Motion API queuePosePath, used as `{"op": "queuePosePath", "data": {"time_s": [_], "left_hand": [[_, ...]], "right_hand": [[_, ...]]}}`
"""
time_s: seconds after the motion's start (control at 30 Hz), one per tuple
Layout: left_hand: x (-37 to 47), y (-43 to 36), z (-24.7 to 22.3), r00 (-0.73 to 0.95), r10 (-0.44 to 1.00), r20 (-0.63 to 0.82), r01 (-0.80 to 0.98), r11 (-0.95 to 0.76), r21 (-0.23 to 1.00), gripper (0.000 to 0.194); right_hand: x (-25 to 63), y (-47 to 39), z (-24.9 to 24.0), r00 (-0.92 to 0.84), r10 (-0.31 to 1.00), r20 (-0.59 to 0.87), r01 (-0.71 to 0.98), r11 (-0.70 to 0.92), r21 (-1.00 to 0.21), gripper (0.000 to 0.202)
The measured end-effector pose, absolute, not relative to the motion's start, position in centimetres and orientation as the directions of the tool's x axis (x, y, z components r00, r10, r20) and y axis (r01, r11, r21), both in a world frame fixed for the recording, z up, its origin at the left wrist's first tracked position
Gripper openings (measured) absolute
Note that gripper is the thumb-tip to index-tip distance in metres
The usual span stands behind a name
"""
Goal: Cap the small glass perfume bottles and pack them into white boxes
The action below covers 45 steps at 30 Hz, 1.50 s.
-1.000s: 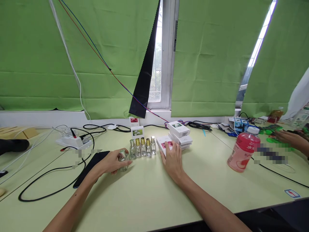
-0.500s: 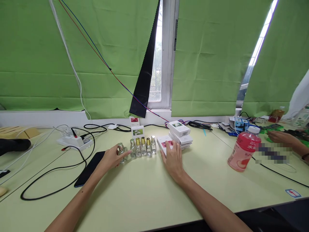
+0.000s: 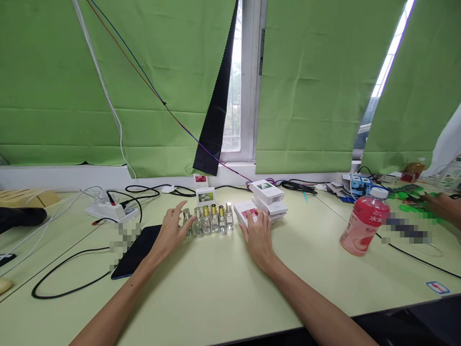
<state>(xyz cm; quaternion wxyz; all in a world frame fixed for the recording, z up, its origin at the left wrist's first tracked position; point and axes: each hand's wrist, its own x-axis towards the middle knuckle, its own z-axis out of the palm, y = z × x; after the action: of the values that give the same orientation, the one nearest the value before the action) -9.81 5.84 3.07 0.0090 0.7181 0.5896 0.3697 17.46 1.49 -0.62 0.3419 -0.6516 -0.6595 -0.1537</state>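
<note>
Small clear glass bottles (image 3: 214,222) with gold and silver caps stand upright in a row across the middle of the table. At the left end of that row, my left hand (image 3: 171,233) is open around the near side of a silver-capped bottle (image 3: 186,217), fingers apart. Whether its thumb touches the glass, I cannot tell. My right hand (image 3: 260,240) lies over a flat white box (image 3: 242,210) with a pink picture, fingers stretched out on its top. Behind that hand is a stack of white boxes (image 3: 275,209), topped by a box with a green picture (image 3: 267,191).
Two small picture boxes (image 3: 205,196) stand behind the bottles. A dark phone (image 3: 139,250), black cables and a white power strip (image 3: 111,210) are at left. To the right stands a pink drink bottle (image 3: 365,223); beyond it, another person's hand (image 3: 441,205) is over green pieces.
The leftmost bottle has moved right and now stands in line with the others. My left hand has loosened from it, fingers lifted. My right hand stays put.
</note>
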Motion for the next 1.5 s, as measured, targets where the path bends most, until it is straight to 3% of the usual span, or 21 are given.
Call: {"op": "queuePosePath", "data": {"time_s": [0.1, 0.2, 0.4, 0.57, 0.73, 1.23, 1.33, 1.5], "left_hand": [[-9.8, 6.6, 2.3, 0.171, 0.787, 0.593, 0.861, -0.412, 0.299, 0.053], [-9.7, 7.1, 1.9, 0.229, 0.763, 0.604, 0.846, -0.463, 0.265, 0.044], [-9.8, 6.3, 3.3, 0.269, 0.725, 0.634, 0.803, -0.532, 0.269, 0.039], [-10.6, 5.5, 4.5, 0.33, 0.787, 0.522, 0.744, -0.557, 0.369, 0.038], [-11.0, 5.4, 4.7, 0.337, 0.794, 0.505, 0.731, -0.559, 0.392, 0.039], [-9.2, 7.4, 3.1, 0.212, 0.752, 0.624, 0.789, -0.509, 0.345, 0.044], [-9.0, 7.6, 3.0, 0.22, 0.741, 0.634, 0.823, -0.49, 0.288, 0.047], [-7.9, 7.7, 3.2, 0.337, 0.67, 0.662, 0.866, -0.497, 0.061, 0.041]], "right_hand": [[17.5, 1.5, -0.7, 0.071, 0.76, 0.646, 0.964, 0.115, -0.241, 0.038], [17.5, 1.6, -0.8, 0.071, 0.757, 0.649, 0.963, 0.118, -0.242, 0.038], [17.5, 1.6, -0.9, 0.067, 0.747, 0.662, 0.959, 0.134, -0.249, 0.036], [17.6, 1.5, -0.9, 0.068, 0.748, 0.66, 0.958, 0.136, -0.253, 0.036], [17.6, 1.6, -1.0, 0.064, 0.751, 0.657, 0.959, 0.136, -0.248, 0.036], [17.5, 1.6, -1.0, 0.064, 0.741, 0.669, 0.958, 0.141, -0.248, 0.034], [17.5, 1.6, -0.9, 0.068, 0.744, 0.665, 0.957, 0.139, -0.253, 0.035], [17.6, 1.6, -0.9, 0.072, 0.752, 0.656, 0.955, 0.138, -0.263, 0.036]]}}
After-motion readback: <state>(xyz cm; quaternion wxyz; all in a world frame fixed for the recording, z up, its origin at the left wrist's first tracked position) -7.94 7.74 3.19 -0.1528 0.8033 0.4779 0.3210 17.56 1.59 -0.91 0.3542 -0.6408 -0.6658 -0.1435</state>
